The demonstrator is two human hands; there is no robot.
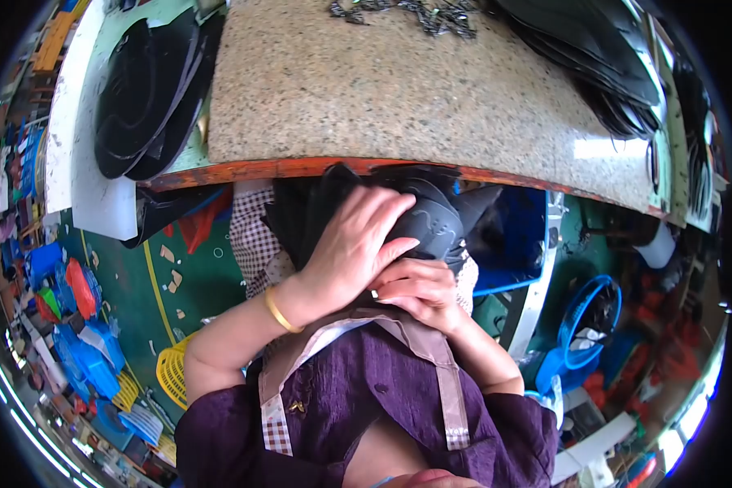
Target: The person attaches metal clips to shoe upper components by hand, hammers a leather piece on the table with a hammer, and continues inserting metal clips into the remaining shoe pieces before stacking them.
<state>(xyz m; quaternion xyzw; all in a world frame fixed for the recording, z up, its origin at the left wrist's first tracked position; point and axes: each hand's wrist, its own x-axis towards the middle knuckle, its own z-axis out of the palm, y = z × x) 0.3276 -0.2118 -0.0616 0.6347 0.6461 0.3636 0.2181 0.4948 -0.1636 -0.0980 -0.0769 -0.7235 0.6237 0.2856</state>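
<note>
Glare whitens the tabletop (382, 98) – edges bend, blurring

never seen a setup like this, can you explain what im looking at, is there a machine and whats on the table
There is no robot here, just a person's two bare hands. The single picture comes from a camera worn on the head, looking forward and down. The left hand, with a yellow bracelet at its wrist, and the right hand are close together by a dark shaped piece over the lap; what each one grips is hard to tell. On the speckled tabletop are small black bits and, to the right, a stack of black pieces.
</note>
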